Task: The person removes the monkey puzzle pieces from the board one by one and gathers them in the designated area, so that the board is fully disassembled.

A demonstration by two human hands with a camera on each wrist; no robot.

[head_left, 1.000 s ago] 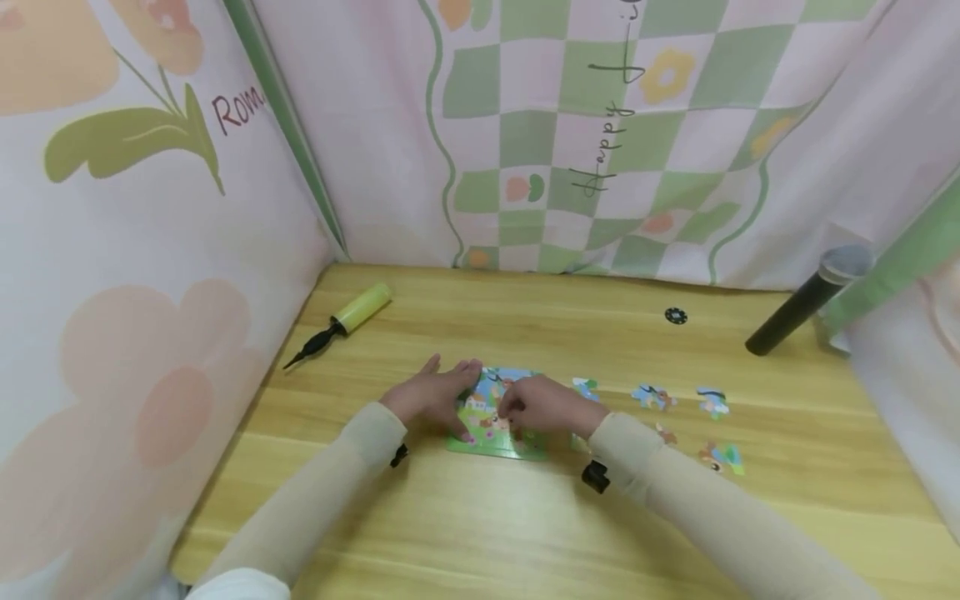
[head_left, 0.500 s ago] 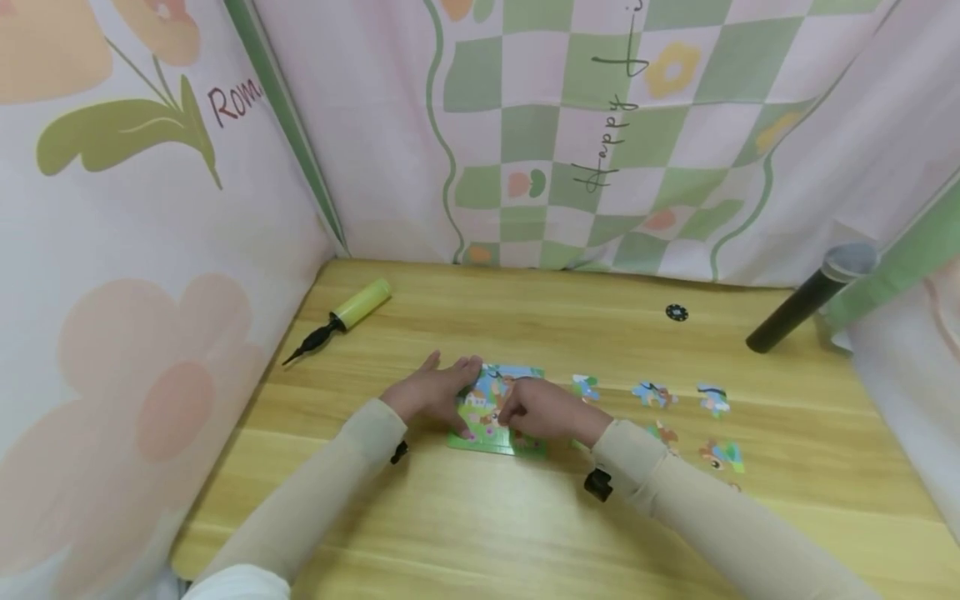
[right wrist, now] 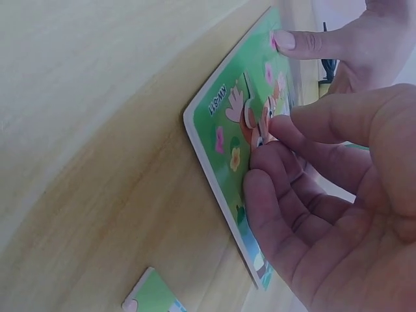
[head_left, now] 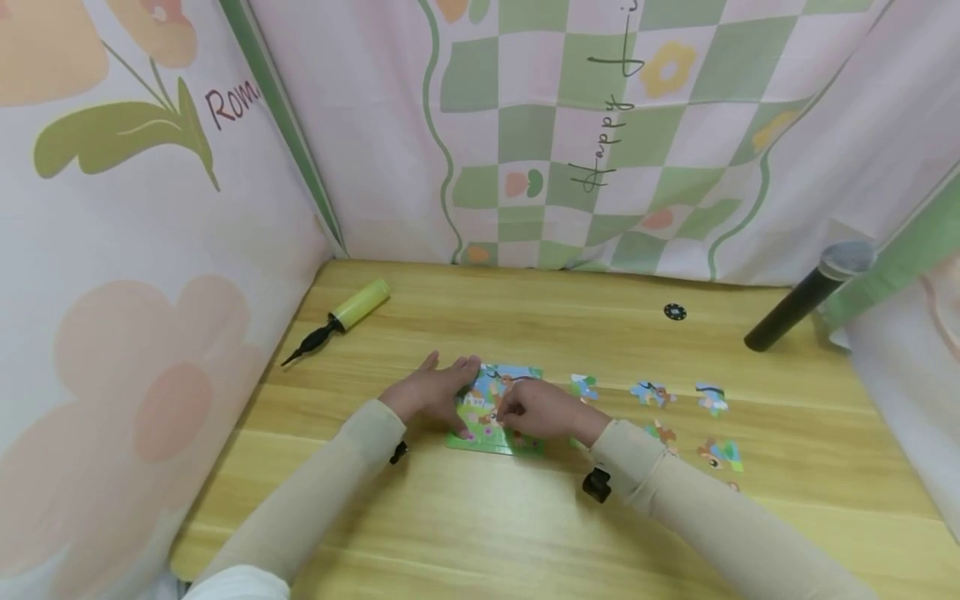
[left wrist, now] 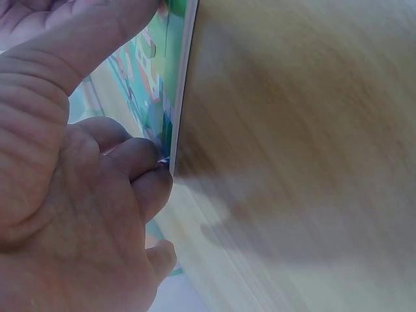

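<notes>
A jigsaw puzzle board (head_left: 495, 446) with a green border and a cartoon picture lies flat on the table. My left hand (head_left: 435, 396) is spread along its left side. The left thumb (right wrist: 286, 40) presses the near corner, while the other fingertips reach the far corner. Over the right half of the board is my right hand (head_left: 547, 408), fingers bent together. Thumb and index finger pinch a small orange and white puzzle piece (right wrist: 255, 123), slightly raised from the board and mostly covered by the fingers.
Several loose puzzle pieces lie to the right, such as a blue one (head_left: 652, 394) and one with a brown animal (head_left: 722, 455). Farther back is a black poker chip (head_left: 676, 312). A yellow hand pump (head_left: 360, 305) lies at left, and a black tube (head_left: 787, 308) stands tilted at right.
</notes>
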